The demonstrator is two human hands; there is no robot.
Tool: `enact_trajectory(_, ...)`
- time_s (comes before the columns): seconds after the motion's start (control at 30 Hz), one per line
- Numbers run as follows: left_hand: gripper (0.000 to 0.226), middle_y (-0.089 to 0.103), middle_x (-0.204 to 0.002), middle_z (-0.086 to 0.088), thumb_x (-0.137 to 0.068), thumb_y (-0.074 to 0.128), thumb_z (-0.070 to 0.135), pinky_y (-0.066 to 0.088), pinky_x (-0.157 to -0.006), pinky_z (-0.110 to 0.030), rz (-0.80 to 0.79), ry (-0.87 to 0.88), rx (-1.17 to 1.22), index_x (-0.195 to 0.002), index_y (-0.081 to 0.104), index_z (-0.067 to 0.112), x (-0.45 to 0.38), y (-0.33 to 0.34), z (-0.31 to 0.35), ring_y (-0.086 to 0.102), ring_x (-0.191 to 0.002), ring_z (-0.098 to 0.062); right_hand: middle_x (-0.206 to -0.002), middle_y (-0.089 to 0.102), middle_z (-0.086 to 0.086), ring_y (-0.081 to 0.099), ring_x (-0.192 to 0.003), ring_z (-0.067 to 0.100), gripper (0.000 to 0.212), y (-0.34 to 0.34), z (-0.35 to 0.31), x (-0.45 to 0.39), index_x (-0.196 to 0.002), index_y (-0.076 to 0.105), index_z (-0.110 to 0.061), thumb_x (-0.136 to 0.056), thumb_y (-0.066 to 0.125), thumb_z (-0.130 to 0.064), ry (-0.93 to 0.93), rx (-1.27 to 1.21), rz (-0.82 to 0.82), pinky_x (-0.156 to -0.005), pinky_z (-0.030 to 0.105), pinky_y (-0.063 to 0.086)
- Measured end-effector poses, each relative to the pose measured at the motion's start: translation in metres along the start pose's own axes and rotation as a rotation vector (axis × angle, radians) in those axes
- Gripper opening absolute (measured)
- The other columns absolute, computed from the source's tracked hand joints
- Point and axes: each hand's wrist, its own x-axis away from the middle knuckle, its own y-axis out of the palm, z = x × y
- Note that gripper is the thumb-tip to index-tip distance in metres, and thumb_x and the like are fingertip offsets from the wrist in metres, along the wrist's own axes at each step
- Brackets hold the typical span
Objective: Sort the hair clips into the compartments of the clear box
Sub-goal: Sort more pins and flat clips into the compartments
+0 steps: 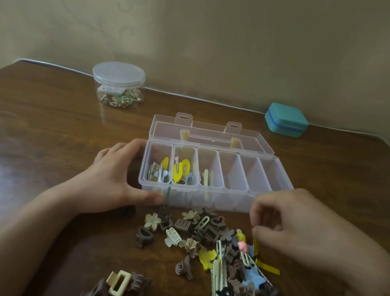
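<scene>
Fingers of your left hand (pixel 115 177) grip the clear box (pixel 207 198); clips fill its three leftmost compartments. Your right hand (pixel 301 230) curls over the hair clips (pixel 202 243), contents hidden.

Both forearms are bare, with no sleeve in view; the left hand (pixel 115 177) and right hand (pixel 301 230) wear nothing
</scene>
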Motion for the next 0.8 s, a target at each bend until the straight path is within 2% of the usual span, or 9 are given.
enact_trajectory(0.07,0.077,0.037,-0.107,0.049,-0.043,0.066,0.078,0.025,-0.105,-0.034,-0.004,0.009,0.000,-0.112,0.034,0.066,0.000,0.000,0.002,0.029,-0.100,0.020,-0.075,0.063,-0.024,0.058,-0.065,-0.004,0.015,-0.008,-0.006,0.001,-0.069,0.063,-0.030,-0.079,0.071,-0.023,-0.090,-0.181,0.158,-0.052,0.012,0.045)
enact_trajectory(0.13,0.078,0.035,-0.104,0.056,-0.043,0.065,0.079,0.024,-0.104,-0.034,-0.011,0.014,-0.002,-0.113,0.035,0.064,0.000,-0.001,0.002,0.026,-0.095,0.030,-0.077,0.063,-0.021,0.058,-0.062,0.000,0.012,-0.010,-0.017,-0.006,-0.069,0.062,-0.029,-0.075,0.070,-0.023,-0.194,-0.363,0.348,-0.050,0.009,0.043)
enact_trajectory(0.27,0.090,0.033,-0.113,0.042,-0.041,0.065,0.081,0.024,-0.111,-0.039,0.003,-0.022,-0.016,-0.122,0.032,0.061,0.000,-0.001,0.000,0.025,-0.116,0.003,-0.076,0.063,-0.012,0.057,-0.064,0.014,0.012,0.004,-0.030,-0.032,-0.078,0.063,-0.030,-0.080,0.070,-0.020,-0.256,-0.464,0.546,-0.052,0.020,0.049)
enact_trajectory(0.37,0.094,0.033,-0.114,0.041,-0.037,0.064,0.087,0.024,-0.112,-0.040,0.001,-0.021,-0.015,-0.122,0.030,0.063,0.000,-0.001,-0.001,0.024,-0.117,0.002,-0.080,0.064,-0.012,0.059,-0.069,0.015,0.014,0.013,-0.026,-0.037,-0.093,0.065,-0.029,-0.083,0.070,-0.021,-0.243,-0.497,0.589,-0.058,0.023,0.054)
enact_trajectory(0.43,0.091,0.033,-0.112,0.042,-0.036,0.061,0.091,0.023,-0.110,-0.039,0.000,-0.012,-0.007,-0.117,0.030,0.066,0.001,-0.001,-0.001,0.022,-0.110,0.009,-0.079,0.064,-0.010,0.060,-0.070,0.012,0.013,0.008,-0.018,-0.027,-0.091,0.065,-0.030,-0.083,0.070,-0.023,-0.228,-0.497,0.623,-0.056,0.018,0.051)
enact_trajectory(0.5,0.085,0.032,-0.111,0.043,-0.038,0.062,0.087,0.023,-0.108,-0.037,-0.009,-0.013,-0.001,-0.114,0.030,0.067,0.001,-0.001,0.000,0.021,-0.104,0.013,-0.080,0.065,-0.014,0.059,-0.071,0.007,0.010,0.002,-0.004,-0.010,-0.083,0.064,-0.035,-0.080,0.070,-0.028,-0.186,-0.378,0.500,-0.055,0.013,0.047)
enact_trajectory(0.57,0.083,0.031,-0.111,0.042,-0.039,0.064,0.084,0.023,-0.107,-0.037,-0.010,-0.021,0.008,-0.113,0.030,0.067,0.001,-0.001,0.002,0.021,-0.105,0.011,-0.084,0.065,-0.024,0.061,-0.072,0.002,0.011,-0.005,0.010,0.005,-0.081,0.066,-0.038,-0.078,0.073,-0.031,-0.120,-0.221,0.213,-0.058,0.014,0.048)
enact_trajectory(0.63,0.089,0.032,-0.112,0.041,-0.037,0.063,0.086,0.022,-0.108,-0.038,-0.006,-0.023,0.007,-0.117,0.031,0.063,0.002,-0.001,0.002,0.020,-0.107,0.010,-0.084,0.068,-0.023,0.063,-0.074,0.001,0.018,-0.008,0.017,0.014,-0.087,0.067,-0.041,-0.079,0.076,-0.028,-0.049,-0.160,-0.020,-0.064,0.019,0.051)
enact_trajectory(0.8,0.096,0.036,-0.114,0.033,-0.039,0.064,0.084,0.022,-0.110,-0.041,0.000,-0.039,0.004,-0.124,0.030,0.058,0.001,-0.002,0.001,0.019,-0.111,0.007,-0.085,0.066,-0.021,0.061,-0.078,0.001,0.017,-0.004,0.011,0.021,-0.087,0.063,-0.046,-0.079,0.075,-0.037,0.093,0.058,-0.165,-0.073,0.029,0.054)
